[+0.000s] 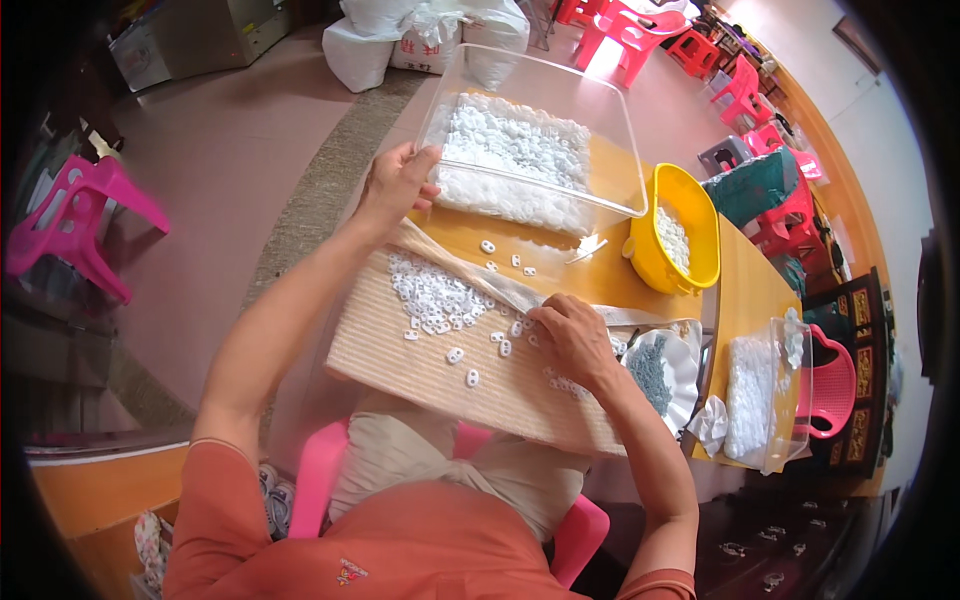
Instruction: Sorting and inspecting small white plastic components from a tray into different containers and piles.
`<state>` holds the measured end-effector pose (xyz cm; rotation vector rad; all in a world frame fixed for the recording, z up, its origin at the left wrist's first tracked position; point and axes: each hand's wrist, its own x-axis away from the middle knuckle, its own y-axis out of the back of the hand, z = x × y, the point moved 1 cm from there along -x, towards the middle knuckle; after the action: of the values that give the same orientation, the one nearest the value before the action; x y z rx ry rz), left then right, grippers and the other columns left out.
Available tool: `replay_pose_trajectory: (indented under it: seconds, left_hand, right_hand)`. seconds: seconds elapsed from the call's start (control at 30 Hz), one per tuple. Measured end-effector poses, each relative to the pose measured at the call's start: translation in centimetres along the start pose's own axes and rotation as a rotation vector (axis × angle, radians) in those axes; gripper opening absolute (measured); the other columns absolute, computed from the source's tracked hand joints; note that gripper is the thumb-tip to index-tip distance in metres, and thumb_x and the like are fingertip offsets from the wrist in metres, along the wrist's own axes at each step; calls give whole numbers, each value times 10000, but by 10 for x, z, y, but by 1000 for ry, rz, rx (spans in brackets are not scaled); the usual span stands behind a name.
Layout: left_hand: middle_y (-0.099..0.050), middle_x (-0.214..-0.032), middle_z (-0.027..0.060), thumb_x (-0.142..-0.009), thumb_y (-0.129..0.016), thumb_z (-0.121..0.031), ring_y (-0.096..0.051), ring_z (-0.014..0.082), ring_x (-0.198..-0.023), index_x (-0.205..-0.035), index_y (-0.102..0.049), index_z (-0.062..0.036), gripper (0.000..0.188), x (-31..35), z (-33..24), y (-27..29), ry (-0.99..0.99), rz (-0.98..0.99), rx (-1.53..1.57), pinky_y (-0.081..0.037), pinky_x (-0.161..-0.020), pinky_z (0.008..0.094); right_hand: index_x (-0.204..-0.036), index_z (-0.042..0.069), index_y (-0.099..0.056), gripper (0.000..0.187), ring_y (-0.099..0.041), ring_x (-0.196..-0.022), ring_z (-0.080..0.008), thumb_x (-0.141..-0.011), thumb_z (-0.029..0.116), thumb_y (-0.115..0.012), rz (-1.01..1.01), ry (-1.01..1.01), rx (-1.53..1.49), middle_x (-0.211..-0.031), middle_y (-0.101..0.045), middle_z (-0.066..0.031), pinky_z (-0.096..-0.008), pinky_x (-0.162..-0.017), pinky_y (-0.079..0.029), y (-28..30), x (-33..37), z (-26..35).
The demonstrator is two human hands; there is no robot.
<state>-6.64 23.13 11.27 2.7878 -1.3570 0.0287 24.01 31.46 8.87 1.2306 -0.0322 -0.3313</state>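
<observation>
My left hand [397, 190] is closed on the near left corner of a clear plastic box [628, 130], which holds a thick layer of small white pieces [520, 150]. A beige ribbed cloth [400, 350] lies in front of the box, and its far edge is folded up. My right hand [575, 335] pinches that folded edge, with the fingertips partly hidden. Small white plastic pieces with two dark holes [440, 295] lie heaped on the cloth's left part. Several more are scattered around my right hand, and a few lie on the wooden table [610, 270] beyond the fold.
Right of the box stands a yellow basin [648, 245] with white pieces inside. A white fluted dish [683, 385] of grey-blue bits sits beside my right forearm. Farther right is another clear box [790, 400]. White sacks [360, 55] stand behind; a pink stool [85, 215] is at left.
</observation>
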Motion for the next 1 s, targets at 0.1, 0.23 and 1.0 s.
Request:
replay_pose_trajectory:
  seconds: [0.1,0.23,1.0]
  left_hand:
    - [-613,-938,18,-923,-582,-468,-633,95,-753,-1052,-585,-71,418,-2,2,1,-8,-14,-15,-504,-595,204]
    - [-599,-886,29,-915,-592,-411,-625,101,-706,-993,-593,-44,375,0,3,-6,-38,-45,16,-499,-556,215]
    - [-605,-921,43,-907,-596,-405,-626,106,-700,-1013,-586,-55,366,3,3,-6,-17,-59,-6,-504,-590,218]
  right_hand:
    - [-1000,78,-674,238,-593,-909,-293,-762,74,-661,-1,27,48,-946,-614,-91,-397,-791,-492,1,2,3]
    - [-971,79,-681,229,-580,-894,-280,-743,64,-666,13,51,30,-937,-610,-87,-396,-779,-482,1,7,3]
    - [-1223,30,-564,496,-609,-1022,-381,-832,303,-702,72,-257,55,-1201,-546,-198,-449,-874,-477,1,-73,8]
